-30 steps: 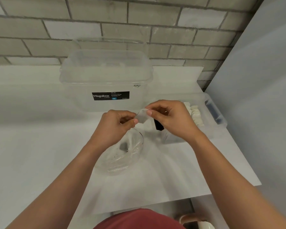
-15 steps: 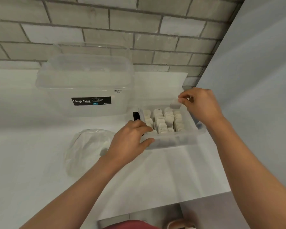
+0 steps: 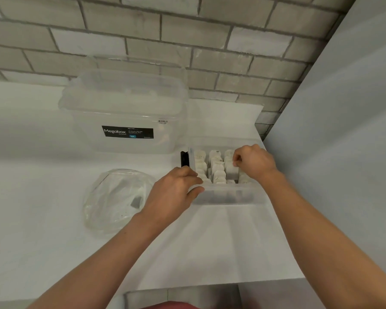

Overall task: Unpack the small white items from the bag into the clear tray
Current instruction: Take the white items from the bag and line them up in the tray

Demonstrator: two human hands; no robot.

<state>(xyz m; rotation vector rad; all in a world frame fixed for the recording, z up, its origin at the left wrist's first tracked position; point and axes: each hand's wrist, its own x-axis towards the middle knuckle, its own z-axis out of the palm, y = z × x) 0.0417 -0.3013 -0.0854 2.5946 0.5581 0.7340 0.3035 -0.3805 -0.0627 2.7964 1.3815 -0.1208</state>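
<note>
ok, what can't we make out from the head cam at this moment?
Head view, one line each:
bag: crumpled clear plastic and glare; whether white items remain inside is unclear.
tray: right-hand rows hidden behind the right hand.
white item: right hand covers its top edge, hiding the pinch.
black part at the tray's left end: half covered by the left hand; identity unclear.
Megabox label: small print too small.

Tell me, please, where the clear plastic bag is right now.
In the head view, the clear plastic bag lies on the white table left of the clear tray, in front of the Megabox container, with the left hand beside its right edge.
</note>
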